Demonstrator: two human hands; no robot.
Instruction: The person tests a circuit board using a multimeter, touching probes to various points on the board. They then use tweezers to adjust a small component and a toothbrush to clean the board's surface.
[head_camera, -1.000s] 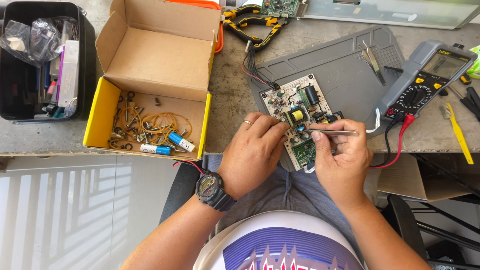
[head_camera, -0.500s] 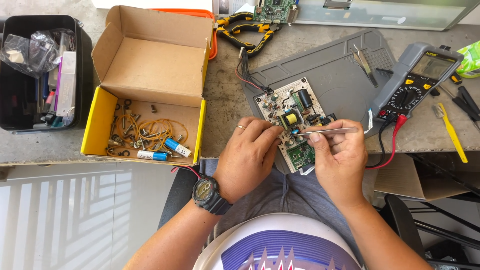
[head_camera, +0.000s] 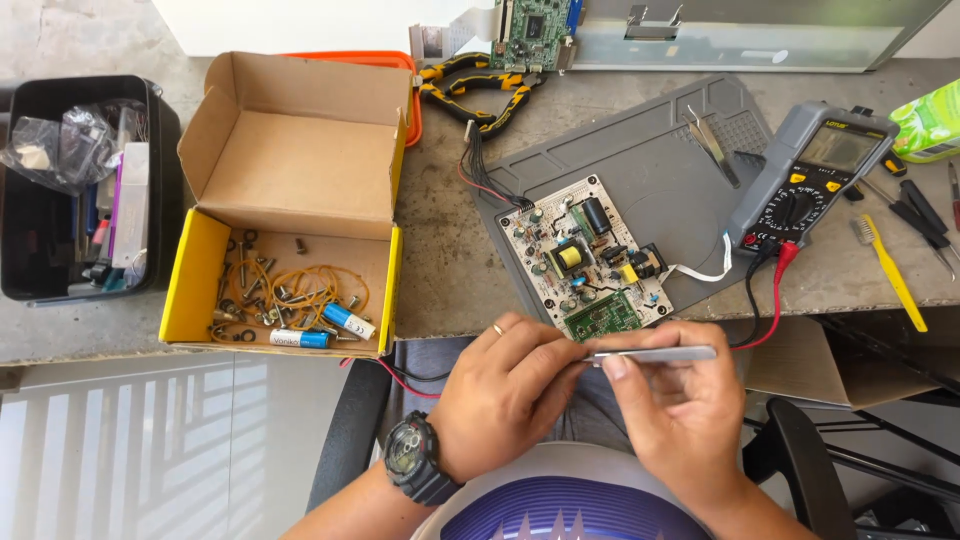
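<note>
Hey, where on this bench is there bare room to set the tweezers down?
Bare grey mat between the circuit board and the multimeter. Bare bench between the cardboard box and the mat. Crowded: the right edge with the yellow brush and screwdrivers.

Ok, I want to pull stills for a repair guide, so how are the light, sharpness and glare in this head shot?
Head view: even daylight with soft shadows; the white-and-green circuit board on the grey work mat is sharp; the grey multimeter's screen shows no strong glare; both hands on the thin metal tweezers look crisp, without motion blur; the white surface along the top edge is bright and featureless.
</note>
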